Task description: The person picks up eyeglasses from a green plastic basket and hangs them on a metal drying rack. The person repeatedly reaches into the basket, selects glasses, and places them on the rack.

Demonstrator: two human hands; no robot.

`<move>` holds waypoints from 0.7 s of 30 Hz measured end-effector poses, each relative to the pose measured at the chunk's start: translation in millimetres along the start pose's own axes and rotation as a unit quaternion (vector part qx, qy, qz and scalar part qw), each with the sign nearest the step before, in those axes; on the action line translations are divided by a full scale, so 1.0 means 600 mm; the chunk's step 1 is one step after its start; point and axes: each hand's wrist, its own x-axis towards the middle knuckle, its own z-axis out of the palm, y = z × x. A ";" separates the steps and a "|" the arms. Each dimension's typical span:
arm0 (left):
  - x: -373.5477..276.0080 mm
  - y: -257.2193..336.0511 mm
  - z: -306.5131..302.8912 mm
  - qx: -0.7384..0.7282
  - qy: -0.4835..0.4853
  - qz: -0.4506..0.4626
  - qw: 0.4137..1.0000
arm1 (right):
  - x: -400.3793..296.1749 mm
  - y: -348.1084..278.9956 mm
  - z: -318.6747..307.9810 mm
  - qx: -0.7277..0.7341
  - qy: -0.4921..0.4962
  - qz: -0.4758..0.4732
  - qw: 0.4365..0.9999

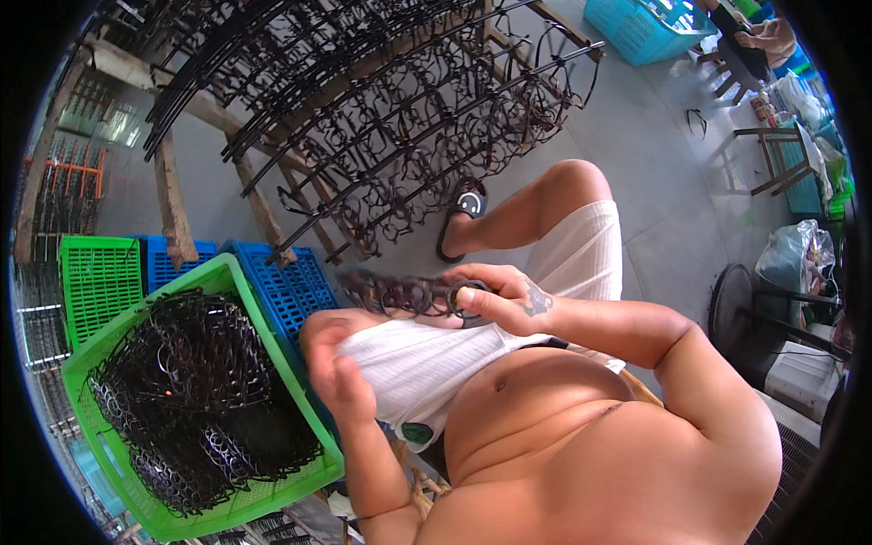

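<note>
My right hand (501, 300) grips a row of dark eyeglass frames (402, 293) stacked together above my lap, its thumb pressed on the nearest rim. The far end of that stack is blurred. To the left, my left hand (344, 371) is blurred, with thumb and fingers apart and nothing seen in it. It is raised beside my knee, near the rim of a green plastic basket (255, 340). Inside the basket lie many bundled dark eyeglass frames (204, 368), some with shiny rims. White shorts (436, 361) cover my lap beneath the hands.
Ahead stands a wooden rack (174, 204) with rods (320, 211) full of hanging eyeglass frames (402, 150). Blue crates (286, 272) and a green crate (102, 286) adjoin the basket. At right are a round black stool (729, 306), a turquoise basket (633, 34) and another person's hand (753, 37).
</note>
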 end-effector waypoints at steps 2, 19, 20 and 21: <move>-0.026 -0.014 0.008 -0.187 0.003 -0.120 0.975 | 0.013 0.006 0.046 0.079 -0.010 -0.005 0.997; 0.094 -0.012 -0.102 -0.606 0.028 -0.179 0.775 | 0.109 -0.048 0.149 0.003 0.048 -0.243 0.969; 0.096 -0.028 -0.110 -0.594 0.040 -0.178 0.783 | 0.142 -0.049 0.152 0.053 0.099 -0.238 0.965; 0.094 -0.045 -0.120 -0.581 0.056 -0.177 0.793 | 0.184 -0.045 0.167 0.054 0.171 -0.189 0.965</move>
